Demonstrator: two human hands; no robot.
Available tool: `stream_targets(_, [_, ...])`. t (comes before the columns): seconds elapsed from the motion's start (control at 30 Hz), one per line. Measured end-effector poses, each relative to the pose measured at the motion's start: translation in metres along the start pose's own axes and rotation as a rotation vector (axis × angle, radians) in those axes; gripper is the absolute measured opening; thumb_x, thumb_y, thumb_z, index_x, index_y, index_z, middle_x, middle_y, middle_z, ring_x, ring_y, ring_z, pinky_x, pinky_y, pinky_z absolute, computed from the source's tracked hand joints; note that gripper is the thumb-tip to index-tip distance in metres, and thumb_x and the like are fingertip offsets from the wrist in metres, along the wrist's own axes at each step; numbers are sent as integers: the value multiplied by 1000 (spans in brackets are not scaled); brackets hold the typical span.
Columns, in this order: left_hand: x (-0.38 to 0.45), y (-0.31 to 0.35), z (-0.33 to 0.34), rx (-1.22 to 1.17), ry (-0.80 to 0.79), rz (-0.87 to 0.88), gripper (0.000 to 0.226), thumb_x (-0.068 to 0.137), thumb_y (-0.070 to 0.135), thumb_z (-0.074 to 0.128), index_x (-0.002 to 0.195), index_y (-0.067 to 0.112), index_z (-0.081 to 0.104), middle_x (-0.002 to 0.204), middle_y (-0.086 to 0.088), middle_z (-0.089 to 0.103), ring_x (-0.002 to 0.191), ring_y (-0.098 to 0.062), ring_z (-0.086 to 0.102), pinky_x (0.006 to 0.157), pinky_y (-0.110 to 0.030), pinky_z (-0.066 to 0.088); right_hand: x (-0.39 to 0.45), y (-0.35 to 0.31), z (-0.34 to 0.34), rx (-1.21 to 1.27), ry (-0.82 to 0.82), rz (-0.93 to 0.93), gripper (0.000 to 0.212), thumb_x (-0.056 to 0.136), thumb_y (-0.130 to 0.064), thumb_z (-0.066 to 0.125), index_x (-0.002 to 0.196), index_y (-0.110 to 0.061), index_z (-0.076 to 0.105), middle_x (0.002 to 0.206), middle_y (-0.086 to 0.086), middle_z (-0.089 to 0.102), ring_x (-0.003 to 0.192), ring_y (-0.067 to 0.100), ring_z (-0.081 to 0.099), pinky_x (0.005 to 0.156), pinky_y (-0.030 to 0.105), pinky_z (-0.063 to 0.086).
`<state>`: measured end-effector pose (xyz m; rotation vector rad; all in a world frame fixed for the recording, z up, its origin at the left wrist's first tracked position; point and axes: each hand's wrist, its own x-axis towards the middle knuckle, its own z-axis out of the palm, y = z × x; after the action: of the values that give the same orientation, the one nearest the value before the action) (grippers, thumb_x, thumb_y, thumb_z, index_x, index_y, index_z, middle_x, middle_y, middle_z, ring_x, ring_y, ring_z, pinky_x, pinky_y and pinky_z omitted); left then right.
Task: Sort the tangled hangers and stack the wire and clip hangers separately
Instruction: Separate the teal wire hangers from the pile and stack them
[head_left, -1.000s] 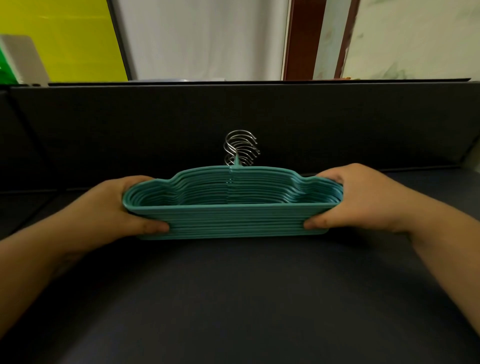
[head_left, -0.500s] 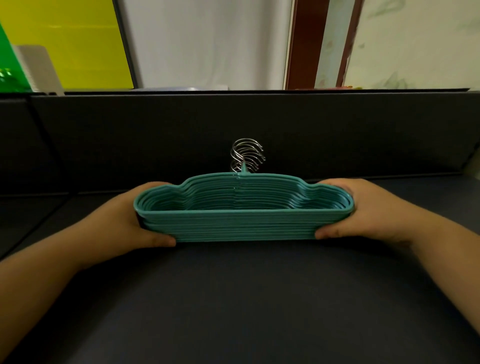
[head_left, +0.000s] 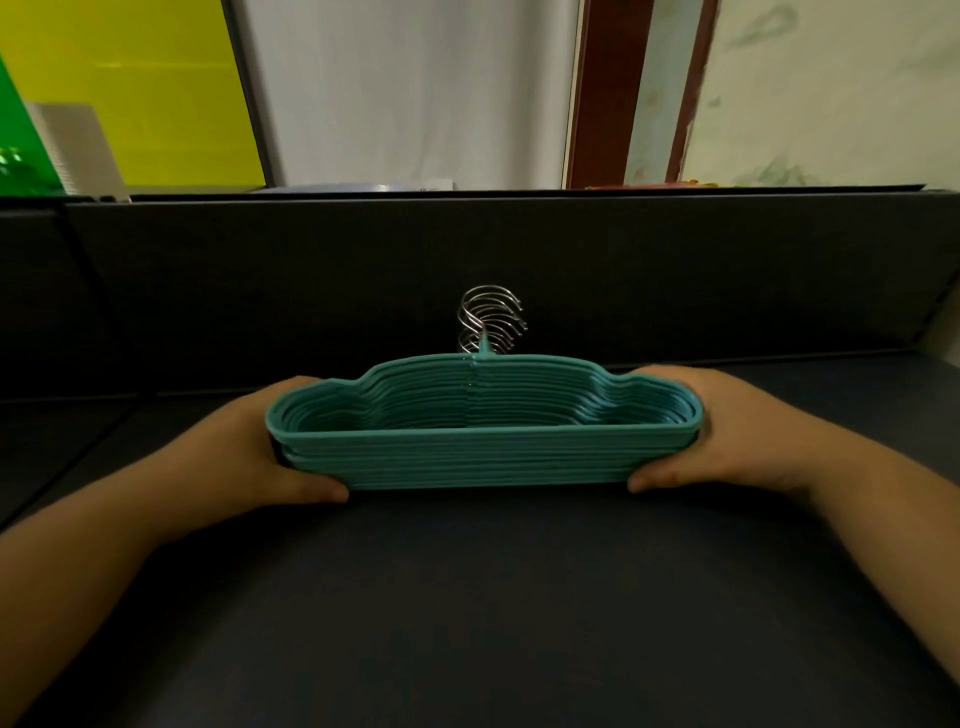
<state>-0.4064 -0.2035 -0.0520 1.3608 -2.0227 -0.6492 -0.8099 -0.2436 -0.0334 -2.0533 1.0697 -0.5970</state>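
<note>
Neat teal hanger stack (head_left: 483, 447), flat

Dim, soft-focus foreground under a brighter background, with wide-angle bending at the edges.

two bare forearms with no sleeves; left grip (head_left: 249, 441) and right grip (head_left: 727, 431) ungloved, ringless.

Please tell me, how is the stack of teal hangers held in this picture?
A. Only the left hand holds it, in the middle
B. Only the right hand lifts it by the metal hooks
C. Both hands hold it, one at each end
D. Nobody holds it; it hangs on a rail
C: the left hand grips one end of the teal hanger stack and the right hand grips the other, while the metal hooks point away, untouched.
</note>
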Motion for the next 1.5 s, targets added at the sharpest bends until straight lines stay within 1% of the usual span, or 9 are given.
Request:
stream_targets(0.2, [1,-3,1,37,33,-6,74,51,35,90,115,52,57,112,21,67,104,2,63,91,-26,49,2,4,0,-25,2,-67,68,68,-10,88,128,-28,61,121,-12,69,113,6,64,94,23,51])
stream_targets(0.47, [-1,-1,-1,-5,-5,-43,79,43,54,90,114,60,55,115,25,65,107,4,61,96,-31,47,-1,2,-1,-22,-34,-5,73,67,-13,90,130,-33,59,125,-15,66,117,4,61,100,30,50])
stream_targets(0.67, [-6,14,-15,-144,-20,-98,105,30,61,91,124,59,46,126,23,59,118,-2,57,103,-41,46,-6,-15,-12,-127,44,10,94,51,-41,94,133,-46,48,127,-31,58,119,-6,54,97,24,51])
stream_targets(0.77, [1,40,-17,112,24,2,111,32,78,79,132,57,36,131,29,53,122,8,48,106,-29,40,-2,-35,-10,-378,28,18,114,45,-66,86,145,-50,33,132,-36,49,122,-12,46,103,23,43])
stream_targets(0.87, [22,77,-9,563,-67,27,125,39,85,68,147,48,17,142,27,38,127,4,40,107,-21,29,18,-64,-1,-603,-94,70,127,46,-71,84,151,-46,18,141,-31,40,127,-4,44,106,25,41])
stream_targets(0.97, [49,96,5,756,-263,-39,119,52,72,76,149,36,18,146,17,36,128,-7,42,107,-27,32,43,-81,15,-737,-179,61,115,50,-70,83,147,-42,28,137,-23,46,122,4,48,104,34,46])
stream_targets(1.1, [67,90,11,714,-364,-59,90,59,60,80,134,38,35,124,17,51,107,-6,53,95,-33,48,60,-81,23,-817,-179,42,83,62,-59,84,131,-37,44,118,-20,54,107,4,55,90,30,53])
stream_targets(1.33, [79,84,6,624,-396,-99,91,52,60,85,127,41,38,112,20,53,99,-4,55,88,-31,52,64,-80,16,-720,-158,43,79,56,-61,87,123,-39,50,110,-21,56,97,0,55,83,25,52])
stream_targets(1.5, [76,85,8,677,-390,-87,92,57,60,82,132,38,34,118,16,53,103,-7,55,90,-32,51,64,-76,22,-771,-152,59,84,59,-62,85,129,-38,44,117,-20,54,106,4,54,89,30,52])
